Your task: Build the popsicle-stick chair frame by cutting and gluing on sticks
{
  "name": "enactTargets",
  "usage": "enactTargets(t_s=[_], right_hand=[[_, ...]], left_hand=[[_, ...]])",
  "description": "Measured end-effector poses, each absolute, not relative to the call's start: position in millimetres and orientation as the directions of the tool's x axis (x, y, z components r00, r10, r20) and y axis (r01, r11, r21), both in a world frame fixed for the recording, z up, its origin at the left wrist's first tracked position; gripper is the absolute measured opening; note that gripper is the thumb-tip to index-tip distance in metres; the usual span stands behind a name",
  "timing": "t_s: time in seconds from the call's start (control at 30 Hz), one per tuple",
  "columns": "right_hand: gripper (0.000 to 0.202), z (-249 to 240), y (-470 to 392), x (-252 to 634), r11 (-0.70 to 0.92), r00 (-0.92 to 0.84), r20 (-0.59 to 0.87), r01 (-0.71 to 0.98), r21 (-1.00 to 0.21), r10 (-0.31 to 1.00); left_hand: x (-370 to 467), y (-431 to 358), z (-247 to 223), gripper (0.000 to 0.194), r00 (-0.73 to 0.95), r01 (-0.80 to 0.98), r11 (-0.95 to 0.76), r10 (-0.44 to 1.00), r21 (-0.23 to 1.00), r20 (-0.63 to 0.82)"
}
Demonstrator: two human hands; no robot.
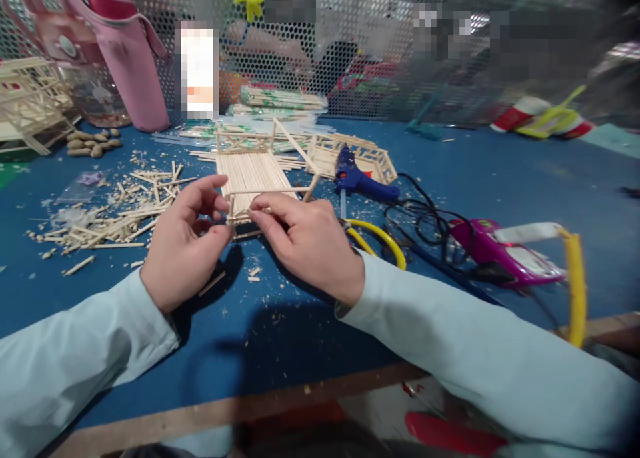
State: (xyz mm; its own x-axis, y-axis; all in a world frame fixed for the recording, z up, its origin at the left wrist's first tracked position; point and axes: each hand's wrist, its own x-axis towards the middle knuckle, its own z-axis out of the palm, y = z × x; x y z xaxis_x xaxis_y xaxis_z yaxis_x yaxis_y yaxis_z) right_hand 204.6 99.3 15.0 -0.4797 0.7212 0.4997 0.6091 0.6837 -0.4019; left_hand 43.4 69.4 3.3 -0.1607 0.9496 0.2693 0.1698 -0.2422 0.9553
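A small frame of pale wooden sticks (pixel 253 171) with a slatted flat surface stands on the blue table. My left hand (pixel 193 238) is at its near left corner, fingers apart and curved, the thumb close to the corner post. At the near edge my right hand (pixel 305 238) has thumb and index finger pinched together around a stick of the frame. A thin stick runs level just above the right fingers. The tips of the right hand's other fingers are hidden behind the hand.
Loose cut sticks (pixel 125 221) lie to the left, near peanuts (pixel 93 143) and a pink bottle (pixel 130 58). Behind the right hand are a blue glue gun (pixel 365 181), its black cable and yellow-handled pliers (pixel 383 241). A purple tool (pixel 505 255) lies right. Mesh (pixel 380 45) rises behind.
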Motion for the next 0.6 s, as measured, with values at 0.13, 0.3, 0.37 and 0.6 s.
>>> enactTargets(t_s=[0.13,0.3,0.37,0.6], right_hand=[[0.022,15.9,99.3,203.4,0.641,-0.455,0.461,0.627,-0.442,0.762],[0.021,15.7,99.3,202.8,0.624,-0.439,0.448,0.621,-0.475,0.779],[0.021,15.7,98.6,202.9,0.622,-0.434,0.451,0.617,-0.482,0.78],[0.024,15.9,95.2,204.0,0.614,-0.437,0.444,0.659,-0.434,0.782]], left_hand=[[43.2,69.4,1.7,0.063,-0.178,0.135,-0.337,0.917,0.932,0.358],[43.2,68.7,5.1,0.017,-0.299,0.249,-0.314,0.875,0.916,0.381],[41.9,68.5,7.1,0.007,-0.337,0.304,-0.269,0.867,0.914,0.367],[32.2,57.0,14.7,0.015,-0.1,0.717,-0.41,0.74,0.564,0.665]])
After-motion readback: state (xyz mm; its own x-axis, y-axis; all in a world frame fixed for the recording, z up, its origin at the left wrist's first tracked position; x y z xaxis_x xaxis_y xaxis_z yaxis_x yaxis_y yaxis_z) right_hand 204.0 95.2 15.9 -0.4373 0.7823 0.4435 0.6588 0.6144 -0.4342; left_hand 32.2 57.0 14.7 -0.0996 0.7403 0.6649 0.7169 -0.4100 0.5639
